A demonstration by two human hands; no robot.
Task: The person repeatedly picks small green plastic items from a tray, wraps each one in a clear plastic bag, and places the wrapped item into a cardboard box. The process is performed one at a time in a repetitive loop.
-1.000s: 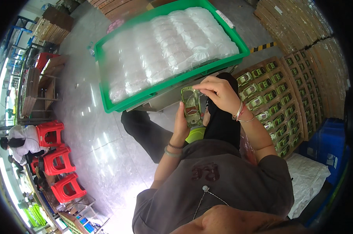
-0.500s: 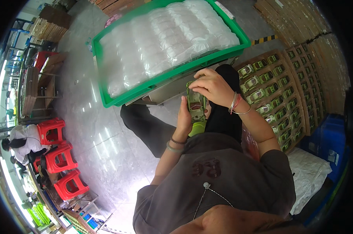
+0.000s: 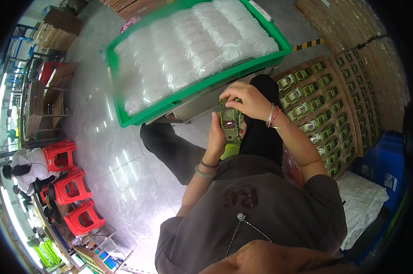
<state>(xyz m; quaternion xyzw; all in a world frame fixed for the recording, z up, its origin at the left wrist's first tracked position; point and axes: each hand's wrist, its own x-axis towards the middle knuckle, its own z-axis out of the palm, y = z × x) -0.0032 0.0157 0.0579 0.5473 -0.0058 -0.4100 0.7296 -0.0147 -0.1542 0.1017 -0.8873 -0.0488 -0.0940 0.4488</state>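
Observation:
Both of my hands hold a small green toy car (image 3: 230, 122) above my lap. My left hand (image 3: 217, 137) grips its lower left side from beneath. My right hand (image 3: 247, 100) closes over its top end, fingers curled around it. Just beyond the hands stands a big green crate (image 3: 124, 119) filled with clear plastic bags. To my right, a brown cardboard tray (image 3: 348, 109) holds several rows of similar green toy cars.
Red plastic stools (image 3: 71, 187) stand on the shiny grey floor at the left, with a person in white (image 3: 26, 166) seated by them. Stacked brown cartons (image 3: 348, 20) rise at the upper right. A blue bin (image 3: 389, 164) and white bag (image 3: 362, 201) sit at the right.
The toy car and both hands have shifted slightly lower and closer to my body. The right hand stays closed over the car's top.

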